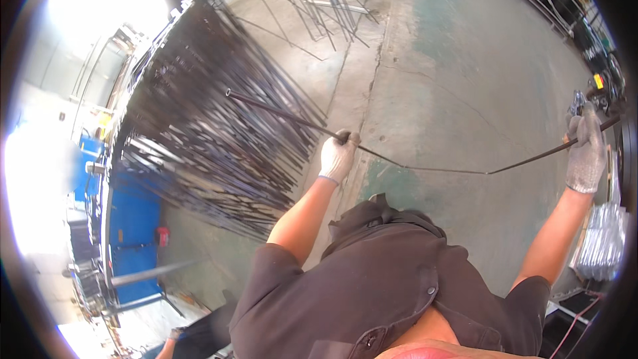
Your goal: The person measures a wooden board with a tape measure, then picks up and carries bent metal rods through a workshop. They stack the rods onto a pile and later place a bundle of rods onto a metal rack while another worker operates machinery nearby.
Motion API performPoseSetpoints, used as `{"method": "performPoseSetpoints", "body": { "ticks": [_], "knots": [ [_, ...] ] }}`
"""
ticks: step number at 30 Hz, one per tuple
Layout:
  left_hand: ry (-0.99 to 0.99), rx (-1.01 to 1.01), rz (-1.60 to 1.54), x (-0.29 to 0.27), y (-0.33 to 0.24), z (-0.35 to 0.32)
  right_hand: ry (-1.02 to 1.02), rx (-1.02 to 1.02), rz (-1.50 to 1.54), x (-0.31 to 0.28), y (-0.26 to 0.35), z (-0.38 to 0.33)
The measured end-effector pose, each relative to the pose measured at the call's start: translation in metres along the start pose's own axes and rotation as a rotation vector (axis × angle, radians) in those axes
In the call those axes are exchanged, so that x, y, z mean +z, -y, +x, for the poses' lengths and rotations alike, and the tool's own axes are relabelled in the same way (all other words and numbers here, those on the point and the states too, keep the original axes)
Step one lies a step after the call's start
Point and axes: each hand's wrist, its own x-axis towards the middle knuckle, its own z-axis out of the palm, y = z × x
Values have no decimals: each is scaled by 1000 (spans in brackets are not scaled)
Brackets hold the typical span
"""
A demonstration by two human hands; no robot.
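Across the front of me runs a long thin dark metal tube [444, 171], bent at two places so that its middle stretch dips below both ends. My left hand [339, 156], in a pale work glove, is closed around its left arm, and the open tube end sticks out beyond it over the rods. Far out to the right, my gloved right hand [586, 153] grips the other arm of the tube. Beside that hand, the tube's far end runs toward the dark items at the rim and is hard to make out.
A big pile of dark metal rods [219, 106] lies at the left. More rods [319, 0] lie on the concrete floor [458, 80] ahead. A blue cabinet [133, 239] stands at left, plastic-wrapped goods [601, 242] at right. Another person's hand [176, 334] shows at lower left.
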Motion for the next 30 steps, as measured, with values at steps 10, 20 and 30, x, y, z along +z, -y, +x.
{"method": "performPoseSetpoints", "body": {
  "ticks": [10,20,30],
  "knots": [
    [-45,58,-144,18,-96,200,-223,225,265,79,-104,122],
    [-343,224,140,50,-214,360,-238,618,724,192,-301,307],
    [-251,181,56,144,-258,620,-224,517,530,338,-386,557]
  ]
}}
